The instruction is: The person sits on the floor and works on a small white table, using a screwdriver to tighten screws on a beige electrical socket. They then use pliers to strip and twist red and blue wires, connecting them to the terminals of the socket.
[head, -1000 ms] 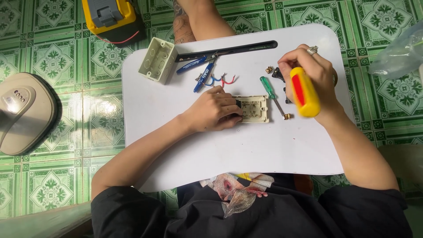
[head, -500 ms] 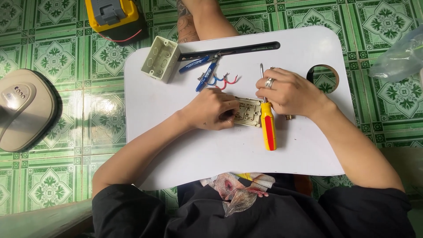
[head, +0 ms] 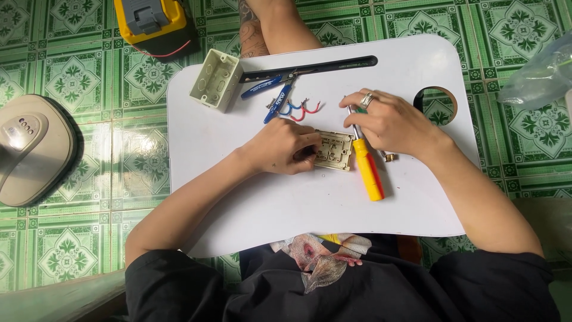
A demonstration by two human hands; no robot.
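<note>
The left hand [head: 286, 146] has its fingers curled onto the left edge of a cream switch module [head: 333, 150], pinning it flat near the middle of the white lap table [head: 298, 203]. The right hand [head: 390, 122] reaches in from the module's right side, fingers closed around the shaft end of a yellow-and-red-handled screwdriver [head: 367, 170]; the handle trails down and away from the module, lying across the table. A ring shows on one right finger. A small brass piece [head: 390, 157] lies just right of the module, partly hidden under the right palm.

Beyond the module, toward the table's far edge, lie blue-handled pliers [head: 271, 95] and short red and blue wire offcuts [head: 304, 108], near a long black slot. Up and to the left of the module sits an empty cream wall box [head: 215, 80]. A yellow meter [head: 154, 21] stands on the green patterned floor tiles [head: 71, 83] past the box, and a beige fan base [head: 33, 149] rests on the tiles far left of the module.
</note>
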